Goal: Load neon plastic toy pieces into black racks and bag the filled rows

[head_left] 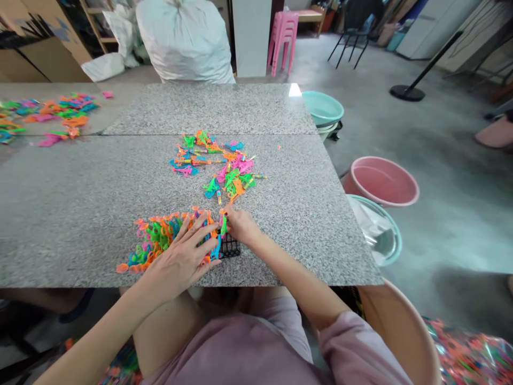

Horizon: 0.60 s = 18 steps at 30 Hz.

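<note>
Small bright plastic toys [160, 232] in orange, green, blue and pink stand packed in rows on the table; their exact kind is too small to tell. Under their right end shows a black grid rack [231, 248]. My left hand [182, 262] lies across the right part of these rows, fingers spread and touching the toys. At the rack's right end, my right hand [239, 224] pinches a green and orange plastic toy [223, 223] upright over the grid. Beyond my hands lies a loose pile of similar toys [236, 171], some with thin printed sticks.
More toys [72, 112] lie at the table's far left. A white sack [186, 40] stands behind the grey speckled table [304, 230]. Right of it are a pink basin [382, 182], turquoise basins [323, 107] and a large tan tub [401, 321]. Pink stools [284, 37] are stacked behind.
</note>
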{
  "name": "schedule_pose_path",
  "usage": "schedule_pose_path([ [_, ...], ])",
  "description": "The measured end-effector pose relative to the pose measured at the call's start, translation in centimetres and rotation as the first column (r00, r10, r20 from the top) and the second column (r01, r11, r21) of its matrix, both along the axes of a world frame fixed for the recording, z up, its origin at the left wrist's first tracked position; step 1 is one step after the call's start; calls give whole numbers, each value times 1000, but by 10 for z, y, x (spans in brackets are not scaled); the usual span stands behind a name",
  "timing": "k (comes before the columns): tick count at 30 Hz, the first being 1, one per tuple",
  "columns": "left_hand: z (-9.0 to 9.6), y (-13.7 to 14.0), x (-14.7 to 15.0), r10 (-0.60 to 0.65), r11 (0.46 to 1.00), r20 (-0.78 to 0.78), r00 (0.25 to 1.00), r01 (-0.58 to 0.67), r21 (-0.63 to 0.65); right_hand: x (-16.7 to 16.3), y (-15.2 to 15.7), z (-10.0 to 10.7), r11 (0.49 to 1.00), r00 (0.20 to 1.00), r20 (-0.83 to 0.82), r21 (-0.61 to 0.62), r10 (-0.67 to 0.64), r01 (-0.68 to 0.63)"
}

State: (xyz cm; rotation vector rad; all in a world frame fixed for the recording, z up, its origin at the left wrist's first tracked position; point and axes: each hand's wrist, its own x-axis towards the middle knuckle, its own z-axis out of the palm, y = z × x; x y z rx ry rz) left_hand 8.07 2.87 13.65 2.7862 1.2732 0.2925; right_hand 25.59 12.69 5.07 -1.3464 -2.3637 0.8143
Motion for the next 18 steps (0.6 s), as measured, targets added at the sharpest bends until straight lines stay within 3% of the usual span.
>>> schedule_pose_path([
  [6,0,0,2,0,1000,-19,1000,0,28,8,-4,-7,990,959,-282,-136,7,-47],
  [12,1,-2,3,9,999,6,1000,-10,43,-8,-4,4,993,993,8,-20,114,-114],
  [18,-4,2,0,-23,997,20,1000,22,69,-25,14,13,959,959,1,0,284,-284],
])
